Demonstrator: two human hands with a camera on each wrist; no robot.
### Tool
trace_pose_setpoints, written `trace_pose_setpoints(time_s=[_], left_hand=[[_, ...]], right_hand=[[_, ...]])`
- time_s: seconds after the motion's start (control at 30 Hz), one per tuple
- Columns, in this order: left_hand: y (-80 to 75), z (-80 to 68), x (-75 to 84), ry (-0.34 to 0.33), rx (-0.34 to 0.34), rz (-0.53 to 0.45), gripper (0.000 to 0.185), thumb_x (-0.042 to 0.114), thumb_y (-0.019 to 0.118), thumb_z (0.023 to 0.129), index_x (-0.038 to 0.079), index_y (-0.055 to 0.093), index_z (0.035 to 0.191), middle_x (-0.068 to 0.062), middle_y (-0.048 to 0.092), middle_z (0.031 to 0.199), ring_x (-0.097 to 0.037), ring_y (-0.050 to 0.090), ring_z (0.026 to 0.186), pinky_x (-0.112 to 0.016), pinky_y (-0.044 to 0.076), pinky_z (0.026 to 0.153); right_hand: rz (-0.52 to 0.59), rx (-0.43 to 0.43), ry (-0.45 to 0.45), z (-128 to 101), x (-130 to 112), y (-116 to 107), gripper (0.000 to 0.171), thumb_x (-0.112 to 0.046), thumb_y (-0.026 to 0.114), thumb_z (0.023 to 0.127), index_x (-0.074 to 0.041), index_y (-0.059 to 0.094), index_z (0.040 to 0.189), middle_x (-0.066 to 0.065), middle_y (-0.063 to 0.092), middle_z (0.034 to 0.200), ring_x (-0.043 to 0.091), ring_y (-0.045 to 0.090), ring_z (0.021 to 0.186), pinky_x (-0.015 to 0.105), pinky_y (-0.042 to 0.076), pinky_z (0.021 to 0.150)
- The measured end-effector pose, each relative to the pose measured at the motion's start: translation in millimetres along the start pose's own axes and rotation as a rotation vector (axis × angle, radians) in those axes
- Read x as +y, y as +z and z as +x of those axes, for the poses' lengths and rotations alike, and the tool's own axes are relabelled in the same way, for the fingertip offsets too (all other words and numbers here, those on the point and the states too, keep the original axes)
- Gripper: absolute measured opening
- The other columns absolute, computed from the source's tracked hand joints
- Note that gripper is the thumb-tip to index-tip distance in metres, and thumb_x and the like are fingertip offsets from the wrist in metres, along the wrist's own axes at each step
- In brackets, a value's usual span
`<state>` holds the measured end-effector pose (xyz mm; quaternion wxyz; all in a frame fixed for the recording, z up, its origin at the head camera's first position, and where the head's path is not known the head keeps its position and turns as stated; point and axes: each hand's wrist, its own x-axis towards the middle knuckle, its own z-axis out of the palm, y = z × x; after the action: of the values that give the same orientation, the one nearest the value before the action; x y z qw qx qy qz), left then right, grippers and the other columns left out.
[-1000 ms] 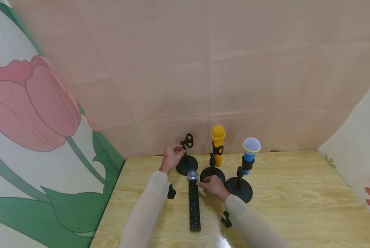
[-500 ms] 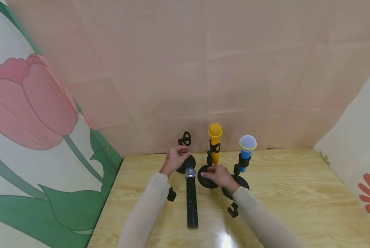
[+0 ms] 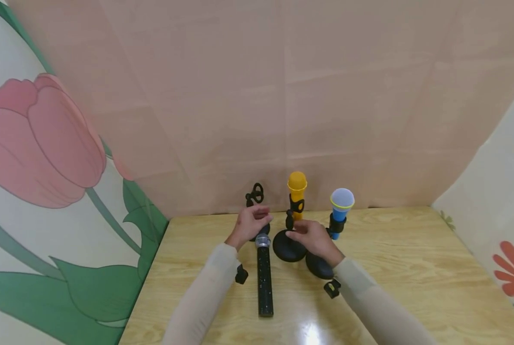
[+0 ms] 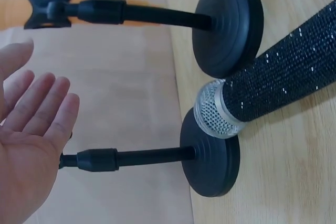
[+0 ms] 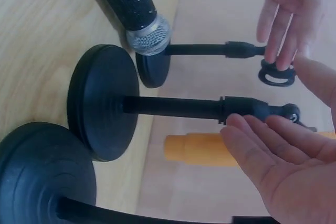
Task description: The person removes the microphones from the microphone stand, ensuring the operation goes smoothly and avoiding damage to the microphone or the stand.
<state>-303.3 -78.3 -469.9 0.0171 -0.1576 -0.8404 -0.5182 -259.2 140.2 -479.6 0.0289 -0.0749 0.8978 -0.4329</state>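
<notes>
My left hand (image 3: pixel 250 224), fingers extended, is by the left black microphone stand (image 4: pixel 155 156), whose ring clip (image 3: pixel 255 193) holds nothing. My right hand (image 3: pixel 316 238) is beside the pole of the middle stand (image 5: pixel 173 107), fingers loosely bent; whether they touch it I cannot tell. A yellow microphone (image 3: pixel 297 184) sits upright in the middle stand's clip. Between my forearms lies a black glittery microphone (image 3: pixel 265 282) on the table, its silver mesh head (image 4: pixel 214 113) pointing at the stands. To the right, a blue microphone (image 3: pixel 341 206) with a whitish head is clipped in a third stand.
The wood-grain table (image 3: pixel 394 268) runs up to a pinkish cloth backdrop (image 3: pixel 222 120). The right stand's base (image 3: pixel 319 266) sits close to the middle one. Flower-patterned panels (image 3: pixel 62 143) flank the table.
My right hand has left the black microphone's side and moved right and farther back, to the middle stand's pole. My left hand has shifted right, off the left stand's pole. The view has tilted slightly.
</notes>
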Motion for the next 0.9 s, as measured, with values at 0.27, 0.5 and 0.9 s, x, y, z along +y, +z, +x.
trace_pose_setpoints(time_s=[0.27,0.5,0.9], left_hand=[[7.7,1.7,6.5,-0.010,-0.041,-0.040,0.032,0.015,0.073,0.093,0.005,0.069,0.123,-0.011,0.070,0.120,-0.023,0.068,0.105,-0.032,0.056,0.087],[16.0,4.8,8.7,-0.025,-0.049,-0.036,0.034,0.018,0.075,0.092,0.007,0.069,0.124,-0.012,0.070,0.120,-0.022,0.069,0.103,-0.031,0.057,0.084],[24.5,4.9,15.1,-0.062,-0.064,-0.064,0.038,0.024,0.076,0.091,0.009,0.069,0.125,-0.011,0.069,0.122,-0.019,0.068,0.104,-0.032,0.056,0.087]], right_hand=[[0.038,-0.011,0.029,0,-3,-10,0.055,-0.032,0.068,0.097,0.005,0.056,0.136,0.025,0.059,0.133,0.040,0.059,0.120,0.053,0.050,0.096],[0.043,0.023,-0.023,0,-2,-17,0.051,-0.025,0.070,0.096,0.008,0.058,0.132,0.027,0.061,0.130,0.041,0.061,0.117,0.052,0.051,0.095],[0.022,0.038,-0.062,2,8,-27,0.052,-0.029,0.071,0.095,0.008,0.061,0.129,0.026,0.064,0.125,0.040,0.064,0.112,0.052,0.053,0.092]])
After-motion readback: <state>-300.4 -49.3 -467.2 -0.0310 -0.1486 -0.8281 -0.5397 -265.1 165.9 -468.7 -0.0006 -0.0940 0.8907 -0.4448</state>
